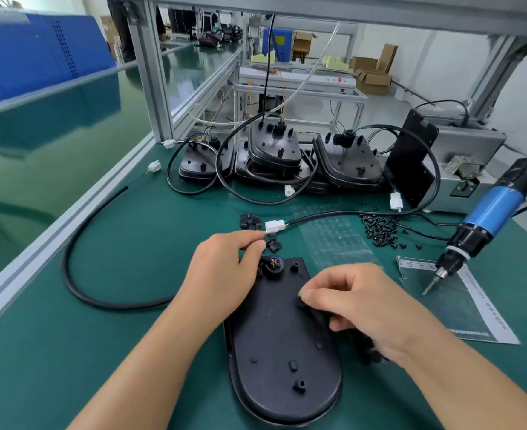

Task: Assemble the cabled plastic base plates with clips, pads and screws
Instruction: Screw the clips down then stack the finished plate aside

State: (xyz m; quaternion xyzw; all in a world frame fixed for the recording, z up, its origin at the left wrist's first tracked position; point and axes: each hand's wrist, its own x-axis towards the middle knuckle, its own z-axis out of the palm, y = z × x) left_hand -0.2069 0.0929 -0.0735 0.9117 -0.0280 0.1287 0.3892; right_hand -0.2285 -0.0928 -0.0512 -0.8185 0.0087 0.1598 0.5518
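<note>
Setting: green bench mat (138, 249) under an aluminium frame (150, 72), with a factory floor behind.
Work piece: black base plate (274, 336) lies flat, front and centre, its cable (79, 243) looping away to the left.
Left hand: left hand (222, 271) rests on the plate's upper end, fingers curled and pinching something small near the white connector (275, 226); what exactly cannot be told.
Right hand: right hand (367, 302) pinches a small black part, probably a clip or pad, against the plate's right edge.
Done so far: finished-looking plates (274, 150) are stacked at the back with cables fitted.
Left to do: this plate appears early on; its bosses look bare, and no screw seems driven.
Supplies: loose clips (249, 222), a screw pile (380, 229) and a clear pad sheet (333, 237) sit just beyond the plate.
Tool: electric screwdriver (485, 218) hangs at the right, tip near a paper sheet (454, 299).
Room to move: open mat to the left and front; the right side is crowded by driver, screws and sheet; the bench rail (69, 218) bounds the left.
</note>
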